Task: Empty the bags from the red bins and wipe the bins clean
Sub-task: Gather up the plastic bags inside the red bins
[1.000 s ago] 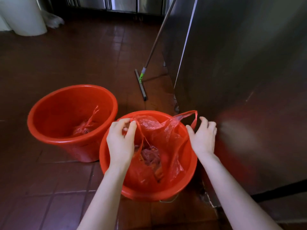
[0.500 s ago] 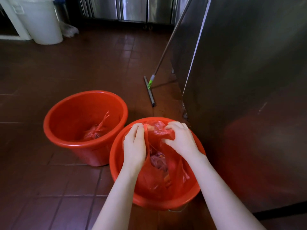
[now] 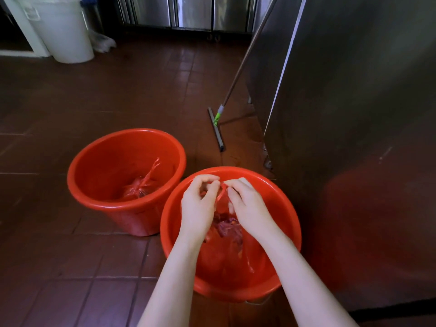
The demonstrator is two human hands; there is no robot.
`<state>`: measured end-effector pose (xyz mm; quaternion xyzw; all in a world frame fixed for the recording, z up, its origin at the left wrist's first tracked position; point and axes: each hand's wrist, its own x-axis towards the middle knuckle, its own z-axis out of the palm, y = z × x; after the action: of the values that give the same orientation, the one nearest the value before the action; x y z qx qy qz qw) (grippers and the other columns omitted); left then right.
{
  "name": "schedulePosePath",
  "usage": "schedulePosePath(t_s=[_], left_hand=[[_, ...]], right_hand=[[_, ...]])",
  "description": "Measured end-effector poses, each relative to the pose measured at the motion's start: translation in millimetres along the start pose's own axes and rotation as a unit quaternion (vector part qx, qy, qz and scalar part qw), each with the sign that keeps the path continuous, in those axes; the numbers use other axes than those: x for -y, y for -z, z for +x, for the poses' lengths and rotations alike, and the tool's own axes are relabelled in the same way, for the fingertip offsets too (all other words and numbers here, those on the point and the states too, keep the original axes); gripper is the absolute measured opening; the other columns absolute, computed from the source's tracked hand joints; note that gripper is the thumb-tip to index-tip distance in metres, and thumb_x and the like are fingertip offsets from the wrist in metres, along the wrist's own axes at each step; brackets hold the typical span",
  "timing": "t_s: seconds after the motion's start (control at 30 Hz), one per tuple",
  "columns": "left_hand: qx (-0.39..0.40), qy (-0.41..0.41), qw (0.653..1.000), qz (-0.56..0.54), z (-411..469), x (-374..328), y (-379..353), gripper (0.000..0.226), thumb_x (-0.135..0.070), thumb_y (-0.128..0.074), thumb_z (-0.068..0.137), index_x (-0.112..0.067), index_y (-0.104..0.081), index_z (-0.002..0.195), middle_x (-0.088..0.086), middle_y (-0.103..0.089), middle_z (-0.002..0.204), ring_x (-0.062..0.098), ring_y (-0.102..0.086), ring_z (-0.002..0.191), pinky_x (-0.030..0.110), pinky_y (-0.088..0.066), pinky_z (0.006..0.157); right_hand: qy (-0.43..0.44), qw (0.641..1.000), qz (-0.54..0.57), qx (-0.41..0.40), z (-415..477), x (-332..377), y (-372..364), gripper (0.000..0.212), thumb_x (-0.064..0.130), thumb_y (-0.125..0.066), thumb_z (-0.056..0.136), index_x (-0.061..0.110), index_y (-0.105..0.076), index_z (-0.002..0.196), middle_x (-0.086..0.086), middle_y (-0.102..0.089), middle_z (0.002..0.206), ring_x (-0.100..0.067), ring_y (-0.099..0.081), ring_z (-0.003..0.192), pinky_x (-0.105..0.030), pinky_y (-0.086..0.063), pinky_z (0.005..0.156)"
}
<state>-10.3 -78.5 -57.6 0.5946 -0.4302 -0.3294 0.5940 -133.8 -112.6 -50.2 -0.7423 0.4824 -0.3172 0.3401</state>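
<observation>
Pinching bag handles [image 3: 220, 194] in curled fingers [image 3: 208, 188] of left hand [image 3: 197, 210] and right hand [image 3: 248, 206], tied bag [image 3: 139, 188] beyond them unlifted, wiping likely ahead.

red bins [image 3: 286, 208], brown floor [image 3: 141, 90], white barrel [image 3: 63, 31]

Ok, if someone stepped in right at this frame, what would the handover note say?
Left hand: pinches the handles of the near bag.
Right hand: pinches the same handles, close beside the left.
Near bag: inside the near bin, waste in it, knot not visibly finished.
Far bag: tied, lying at the bottom of the far bin.
Done: nothing removed, nothing wiped.
Left: finish the knot, lift out both bags, wipe both bins. No cloth in view.
</observation>
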Motion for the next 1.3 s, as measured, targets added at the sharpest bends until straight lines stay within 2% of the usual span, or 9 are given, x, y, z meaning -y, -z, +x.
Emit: schedulePosePath(t_s=[0.07, 0.2, 0.47, 0.6, 0.73, 0.9, 1.0, 1.1, 1.3], left_hand=[[0.015, 0.025, 0.999, -0.012, 0.4, 0.8, 4.8, 0.011, -0.025, -0.064, 0.093, -0.031, -0.063, 0.102, -0.006, -0.064, 0.069, 0.004, -0.061, 0.064, 0.017, -0.048, 0.062], [0.094, 0.064, 0.994, -0.005, 2.6, -2.1, 14.9, 0.011, -0.026, -0.065, 0.092, -0.025, -0.075, 0.098, -0.010, -0.074, 0.091, 0.004, -0.069, 0.087, 0.012, -0.052, 0.072], [0.145, 0.163, 0.976, -0.024, 2.2, 1.3, 19.0, 0.022, -0.035, -0.063, 0.092, -0.019, -0.075, 0.086, 0.005, -0.075, 0.087, 0.020, -0.073, 0.083, 0.036, -0.059, 0.079], [0.155, 0.214, 0.962, -0.074, 5.5, 3.4, 19.7, 0.025, -0.030, -0.060, 0.095, -0.011, -0.072, 0.085, 0.012, -0.072, 0.086, 0.027, -0.070, 0.083, 0.036, -0.056, 0.082], [0.166, 0.276, 0.934, -0.154, 2.0, -0.5, 13.7, 0.038, -0.019, -0.043, 0.099, -0.012, -0.058, 0.064, 0.005, -0.055, 0.058, 0.015, -0.057, 0.056, 0.029, -0.049, 0.062], [0.183, 0.228, 0.946, -0.137, -2.0, -3.7, 7.1, 0.024, -0.008, -0.040, 0.097, -0.010, -0.061, 0.085, 0.010, -0.067, 0.084, 0.017, -0.067, 0.077, 0.030, -0.053, 0.078], [0.265, 0.201, 0.936, -0.118, -7.4, -7.4, 5.2, 0.041, -0.005, -0.035, 0.094, -0.017, -0.066, 0.069, 0.004, -0.070, 0.074, 0.013, -0.068, 0.067, 0.023, -0.051, 0.067], [0.279, 0.134, 0.949, -0.052, -6.9, -5.1, 10.9, 0.023, -0.010, -0.041, 0.091, -0.016, -0.054, 0.073, 0.007, -0.063, 0.069, 0.016, -0.056, 0.063, 0.030, -0.043, 0.069], [0.245, -0.029, 0.968, 0.040, -4.8, 3.1, 26.5, 0.011, -0.015, -0.052, 0.099, -0.009, -0.050, 0.090, -0.011, -0.049, 0.072, 0.002, -0.044, 0.067, 0.013, -0.040, 0.064]], right_hand=[[-0.001, 1.000, 0.000, -0.018, -5.7, -1.1, -0.4, 0.019, 0.020, -0.051, 0.100, 0.025, -0.062, 0.113, 0.014, -0.057, 0.084, -0.003, -0.059, 0.072, -0.010, -0.046, 0.068], [-0.006, 1.000, 0.019, -0.014, -8.9, -0.2, 1.6, 0.014, 0.016, -0.061, 0.094, 0.027, -0.064, 0.102, 0.009, -0.066, 0.071, -0.001, -0.066, 0.067, -0.010, -0.051, 0.064], [0.009, 0.998, -0.022, 0.052, -9.7, 1.9, 4.3, 0.029, 0.032, -0.066, 0.090, 0.032, -0.060, 0.119, 0.012, -0.066, 0.110, -0.008, -0.062, 0.106, -0.028, -0.053, 0.093], [-0.012, 0.998, 0.049, 0.030, -12.6, 3.1, 3.2, 0.029, 0.036, -0.065, 0.091, 0.037, -0.052, 0.117, 0.011, -0.068, 0.093, -0.005, -0.068, 0.089, -0.019, -0.054, 0.084], [0.014, 0.999, 0.047, 0.002, -14.2, 6.3, 2.2, 0.010, 0.030, -0.049, 0.100, 0.036, -0.056, 0.101, 0.013, -0.065, 0.086, -0.002, -0.065, 0.081, -0.011, -0.049, 0.068], [-0.042, 0.994, 0.078, -0.062, -0.8, 9.3, 1.0, 0.018, 0.025, -0.047, 0.100, 0.027, -0.055, 0.084, 0.005, -0.059, 0.082, -0.008, -0.058, 0.065, -0.014, -0.044, 0.054], [-0.067, 0.994, 0.055, -0.071, 9.3, 5.6, 1.7, 0.023, 0.027, -0.050, 0.098, 0.029, -0.054, 0.075, 0.008, -0.058, 0.069, -0.005, -0.054, 0.056, -0.013, -0.040, 0.047], [-0.114, 0.989, 0.050, -0.081, 15.8, -3.7, 5.0, 0.025, 0.025, -0.052, 0.094, 0.025, -0.058, 0.070, 0.007, -0.060, 0.054, -0.005, -0.054, 0.042, -0.017, -0.041, 0.044], [-0.195, 0.979, 0.005, 0.061, 16.9, -23.9, 7.4, 0.015, 0.022, -0.061, 0.091, 0.023, -0.071, 0.080, -0.001, -0.065, 0.050, -0.012, -0.056, 0.042, -0.023, -0.046, 0.050]])
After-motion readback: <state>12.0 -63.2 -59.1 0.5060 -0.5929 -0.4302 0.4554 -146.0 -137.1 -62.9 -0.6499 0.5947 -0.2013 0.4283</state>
